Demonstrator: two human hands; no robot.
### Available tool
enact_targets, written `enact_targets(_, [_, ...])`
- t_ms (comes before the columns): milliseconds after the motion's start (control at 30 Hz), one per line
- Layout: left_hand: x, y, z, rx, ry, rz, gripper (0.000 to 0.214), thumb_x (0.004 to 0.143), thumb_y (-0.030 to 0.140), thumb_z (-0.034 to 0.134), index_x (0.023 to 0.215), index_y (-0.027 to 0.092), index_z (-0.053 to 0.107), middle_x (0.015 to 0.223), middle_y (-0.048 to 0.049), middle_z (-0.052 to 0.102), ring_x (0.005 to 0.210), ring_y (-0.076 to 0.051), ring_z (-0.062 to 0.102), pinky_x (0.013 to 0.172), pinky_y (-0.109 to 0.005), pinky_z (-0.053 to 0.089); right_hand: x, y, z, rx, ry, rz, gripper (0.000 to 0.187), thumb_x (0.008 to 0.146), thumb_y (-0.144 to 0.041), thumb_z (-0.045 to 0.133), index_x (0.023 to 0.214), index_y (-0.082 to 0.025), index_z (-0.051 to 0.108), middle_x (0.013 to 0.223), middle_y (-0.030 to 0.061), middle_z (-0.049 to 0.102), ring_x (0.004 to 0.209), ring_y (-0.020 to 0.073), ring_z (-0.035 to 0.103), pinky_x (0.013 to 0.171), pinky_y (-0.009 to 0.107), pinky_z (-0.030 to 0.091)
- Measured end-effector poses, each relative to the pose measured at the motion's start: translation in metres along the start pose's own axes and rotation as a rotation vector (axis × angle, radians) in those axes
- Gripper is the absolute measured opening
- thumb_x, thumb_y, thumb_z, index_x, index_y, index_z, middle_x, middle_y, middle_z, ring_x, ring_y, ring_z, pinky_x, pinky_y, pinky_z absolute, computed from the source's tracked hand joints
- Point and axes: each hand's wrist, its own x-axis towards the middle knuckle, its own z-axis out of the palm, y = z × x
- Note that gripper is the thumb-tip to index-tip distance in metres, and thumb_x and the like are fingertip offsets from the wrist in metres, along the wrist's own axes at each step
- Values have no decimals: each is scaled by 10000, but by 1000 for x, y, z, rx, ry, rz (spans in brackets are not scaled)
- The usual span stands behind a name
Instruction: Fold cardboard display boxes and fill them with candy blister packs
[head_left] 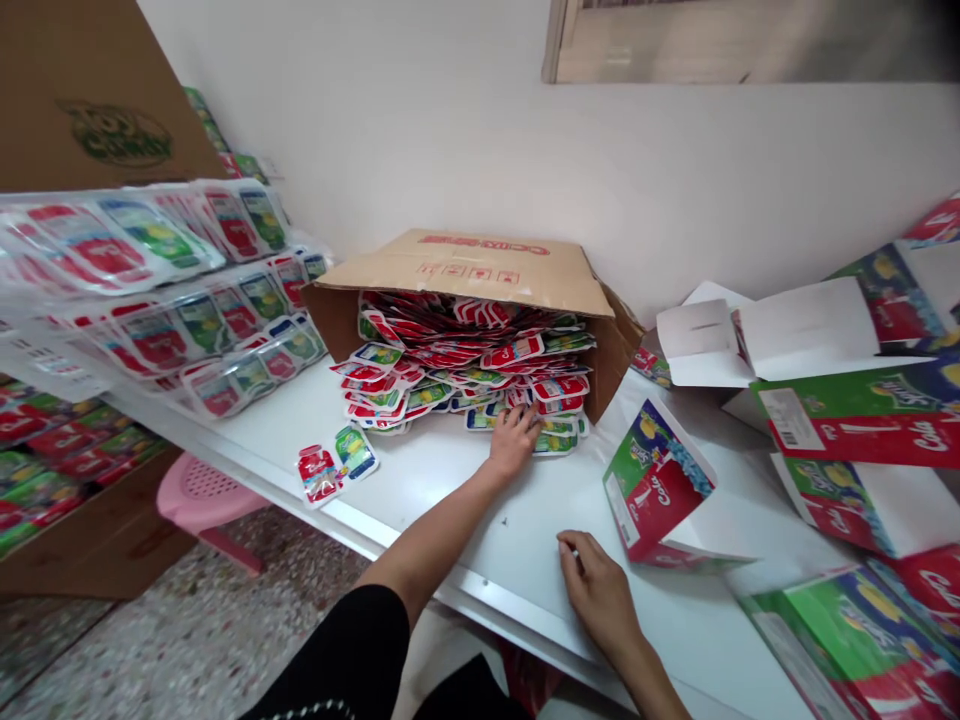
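My left hand (515,440) reaches to the front of a heap of candy packets (491,350), its fingers apart and touching the lowest ones. These flat red and green packets spill from a cardboard box (487,262) lying on its side, its opening toward me. Over the white table (457,490), near its front edge, my right hand (592,578) is loosely curled, with nothing visible in it. Just beyond it stands an open red and green printed carton (656,490). A joined pair of red and green packets (337,465) lies on the table at left.
Clear bags of packets (180,320) are stacked on the left, below a brown carton (105,100). Several unfilled printed cartons (862,410) crowd the right side. A pink stool (206,490) stands beside the table, near a carton of printed boxes (60,460) on the floor.
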Motion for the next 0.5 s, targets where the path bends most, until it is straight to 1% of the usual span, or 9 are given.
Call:
enact_targets(33, [-5, -2, -4, 16, -6, 35, 286, 850, 102, 501, 1013, 251, 683, 1307, -76, 573, 1232, -281, 465, 1032, -518, 287, 8, 3, 2, -11, 24, 3, 252, 945, -296, 349, 997, -219, 584, 948, 49, 656, 805, 165, 640, 705, 279, 510])
enact_targets(100, [-25, 0, -12, 43, -10, 88, 287, 862, 116, 495, 1030, 263, 675, 1302, -58, 581, 1249, -259, 462, 1055, -506, 270, 24, 9, 3, -83, 153, -4, 279, 929, -315, 388, 1106, -182, 559, 1045, 101, 635, 926, 212, 618, 780, 339, 507])
enact_targets(167, [-55, 7, -20, 56, -17, 122, 283, 871, 133, 494, 1052, 270, 664, 1266, -53, 610, 1246, -236, 475, 1076, -491, 259, 38, 14, 3, -210, 296, -35, 410, 884, -326, 474, 1243, -130, 498, 1225, 173, 555, 1107, 289, 530, 903, 443, 453])
enact_targets(200, [-72, 11, -23, 53, -24, 141, 278, 877, 142, 492, 1058, 269, 660, 1226, -54, 636, 1227, -227, 497, 1083, -484, 258, 44, 16, 4, -269, 322, -68, 477, 857, -302, 513, 1296, -121, 465, 1307, 188, 496, 1180, 319, 469, 950, 486, 410])
enact_targets(267, [-102, 17, -30, -31, -77, 212, 290, 890, 139, 464, 1082, 251, 650, 1133, -67, 683, 1139, -202, 569, 1070, -449, 303, 53, 20, 6, -326, 254, -166, 509, 817, -190, 526, 1321, -159, 465, 1366, 153, 464, 1225, 325, 426, 981, 509, 372])
enact_targets(333, [-123, 20, -38, -143, -95, 220, 301, 890, 170, 477, 1153, 224, 614, 1128, -92, 680, 1110, -199, 587, 1031, -417, 369, 56, 25, 10, -277, 132, -274, 530, 770, -53, 458, 1275, -202, 518, 1274, 95, 563, 1156, 274, 492, 945, 458, 412])
enact_targets(433, [-134, 17, -52, -258, 8, 51, 533, 797, 311, 637, 1297, 181, 503, 1278, -150, 579, 1216, -260, 505, 1043, -460, 360, 54, 29, 14, -96, 38, -369, 602, 704, 23, 371, 1224, -216, 559, 1101, 53, 653, 1002, 213, 567, 859, 380, 474])
enact_targets(467, [-134, 16, -57, -303, 17, -16, 569, 761, 335, 673, 1287, 181, 517, 1268, -152, 586, 1205, -274, 511, 1064, -482, 325, 53, 28, 15, -33, 21, -385, 612, 696, 24, 360, 1222, -215, 562, 1077, 50, 657, 979, 206, 573, 844, 367, 483])
enact_targets(500, [-131, 14, -63, -360, -9, -74, 518, 748, 337, 684, 1232, 190, 573, 1210, -141, 627, 1155, -275, 549, 1071, -488, 310, 51, 26, 15, 26, 2, -394, 603, 701, 17, 356, 1216, -216, 568, 1056, 49, 658, 965, 202, 576, 837, 362, 488])
